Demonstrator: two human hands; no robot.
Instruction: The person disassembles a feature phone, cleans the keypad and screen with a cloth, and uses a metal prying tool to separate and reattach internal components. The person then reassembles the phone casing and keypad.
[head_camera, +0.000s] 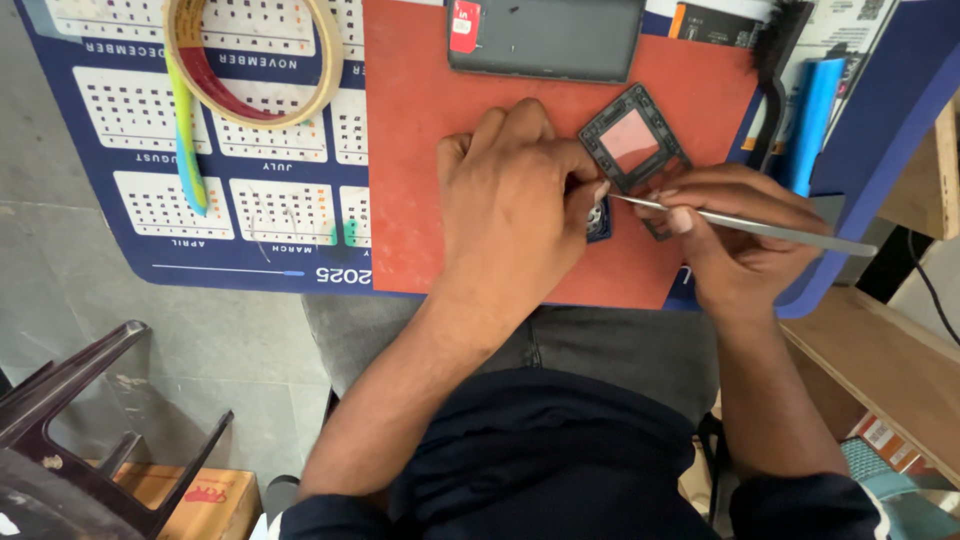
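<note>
On a red mat my left hand lies knuckles up and pinches a small dark part, mostly hidden under its fingers. My right hand holds metal tweezers whose tip points left at that part. A square black frame with a pinkish see-through middle lies just above both hands, touching my right fingers.
A dark phone-like slab lies at the mat's top. A roll of tape and a green-yellow strip rest on the blue calendar board. A black brush and blue tool sit right. Dark stool lower left.
</note>
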